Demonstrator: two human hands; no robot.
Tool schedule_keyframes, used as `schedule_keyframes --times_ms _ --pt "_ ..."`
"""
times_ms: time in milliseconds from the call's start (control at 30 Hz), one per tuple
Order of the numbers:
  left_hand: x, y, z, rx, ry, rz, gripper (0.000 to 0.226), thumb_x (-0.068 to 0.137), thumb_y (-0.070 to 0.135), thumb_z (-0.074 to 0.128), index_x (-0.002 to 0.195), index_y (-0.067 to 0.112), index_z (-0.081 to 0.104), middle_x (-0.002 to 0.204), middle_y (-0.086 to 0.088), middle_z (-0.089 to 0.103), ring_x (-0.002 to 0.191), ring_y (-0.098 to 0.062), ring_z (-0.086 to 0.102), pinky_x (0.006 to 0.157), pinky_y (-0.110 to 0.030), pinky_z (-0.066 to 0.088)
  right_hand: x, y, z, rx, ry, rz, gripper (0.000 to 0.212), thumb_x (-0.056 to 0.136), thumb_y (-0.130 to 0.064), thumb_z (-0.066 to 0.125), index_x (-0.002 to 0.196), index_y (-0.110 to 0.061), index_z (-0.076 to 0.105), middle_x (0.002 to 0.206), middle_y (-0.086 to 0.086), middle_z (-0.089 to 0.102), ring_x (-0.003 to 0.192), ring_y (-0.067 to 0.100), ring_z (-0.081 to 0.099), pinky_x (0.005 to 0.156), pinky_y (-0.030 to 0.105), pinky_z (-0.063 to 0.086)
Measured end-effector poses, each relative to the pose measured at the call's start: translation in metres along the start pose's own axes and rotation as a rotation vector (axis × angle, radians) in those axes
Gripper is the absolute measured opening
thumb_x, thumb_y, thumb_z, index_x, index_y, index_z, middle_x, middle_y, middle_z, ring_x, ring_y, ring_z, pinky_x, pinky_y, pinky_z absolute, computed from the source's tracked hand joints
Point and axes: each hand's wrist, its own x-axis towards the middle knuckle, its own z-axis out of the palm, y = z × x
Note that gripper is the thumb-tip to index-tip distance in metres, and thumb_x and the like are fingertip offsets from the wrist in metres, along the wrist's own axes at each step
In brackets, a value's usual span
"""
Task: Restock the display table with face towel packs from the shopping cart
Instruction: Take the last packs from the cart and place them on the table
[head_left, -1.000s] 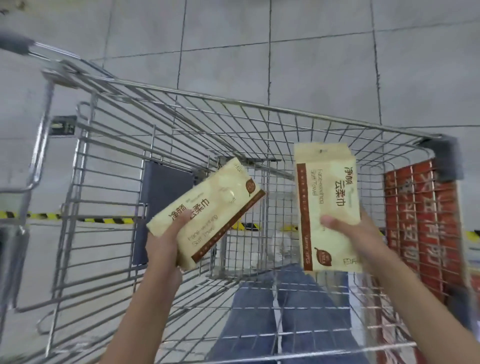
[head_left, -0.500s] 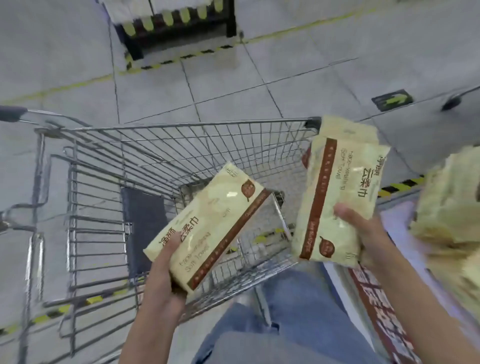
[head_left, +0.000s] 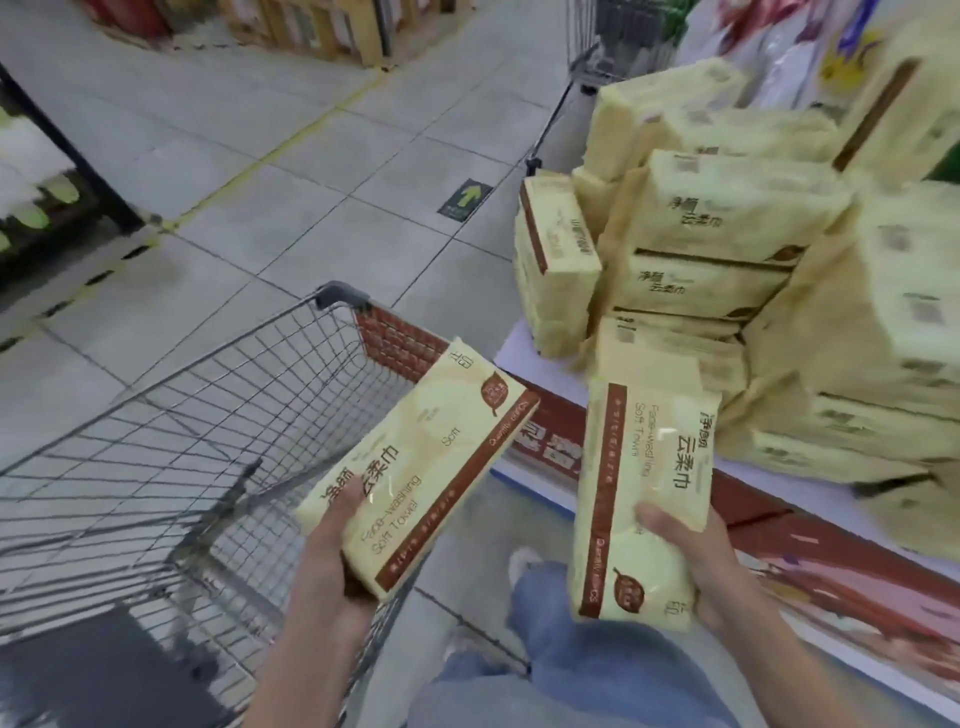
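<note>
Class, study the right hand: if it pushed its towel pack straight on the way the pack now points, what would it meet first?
Probably the low front pack of the stack on the display table; the right hand aims its held pack at it, though depth is unclear.

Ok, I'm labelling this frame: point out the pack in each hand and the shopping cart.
left-hand pack (head_left: 421, 467): head view, middle of its printed face.
right-hand pack (head_left: 641, 467): head view, middle of its printed face.
shopping cart (head_left: 340, 295): head view, grey corner cap on its rim.
</note>
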Motion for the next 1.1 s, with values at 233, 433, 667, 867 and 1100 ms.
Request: schedule_keyframes --times_ms 233,433,667,867,1100 --pt "0.023 -0.026 0.071 0.123 -0.116 -0.048 0.017 0.092 0.022 0.054 0.097 0.009 0.062 0.083 -0.014 0.075 0.066 -0.026 0.072 0.058 -0.046 0.057 0.039 -0.036 -0.054 0.016 0.109 -0.049 0.087 0.038 -0.029 0.093 0.117 -0.021 0.056 0.107 0.007 0.071 0.093 0.026 0.070 0.075 0.044 0.057" --pt "0.053 -0.038 0.100 0.051 -0.107 -0.011 0.031 0.083 0.029 0.057 0.108 0.010 0.062 0.093 -0.013 0.074 0.072 -0.025 0.072 0.064 -0.048 0.056 0.111 -0.132 -0.058 -0.216 0.019 -0.234 0.095 0.039 -0.034 0.085 0.124 -0.018 0.046 0.109 -0.003 0.066 0.090 0.008 0.065 0.061 0.020 0.053" --pt "0.079 -0.030 0.111 -0.020 -0.024 -0.006 0.047 0.074 0.031 0.065 0.117 0.013 0.058 0.104 -0.013 0.072 0.080 -0.027 0.072 0.074 -0.058 0.052 0.171 -0.207 -0.040 -0.532 0.012 -0.464 0.102 0.049 -0.035 0.090 0.132 -0.021 0.033 0.123 -0.003 0.054 0.109 0.016 0.055 0.090 0.034 0.049" --pt "0.089 -0.022 0.122 -0.007 -0.020 -0.065 0.033 0.076 0.027 0.067 0.106 0.013 0.061 0.092 -0.012 0.074 0.072 -0.028 0.072 0.062 -0.051 0.058 0.186 -0.214 -0.047 -1.248 0.123 -0.668 0.110 0.050 -0.049 0.087 0.140 -0.017 0.032 0.136 0.005 0.042 0.124 0.023 0.040 0.100 0.037 0.034" --pt "0.098 -0.012 0.130 0.047 -0.109 -0.073 0.017 0.091 0.023 0.056 0.103 0.011 0.059 0.081 -0.012 0.075 0.065 -0.026 0.072 0.046 -0.038 0.056 0.194 -0.204 -0.056 -1.569 0.117 -0.661 0.110 0.053 -0.051 0.084 0.142 -0.017 0.029 0.139 0.008 0.038 0.129 0.029 0.034 0.106 0.041 0.028"
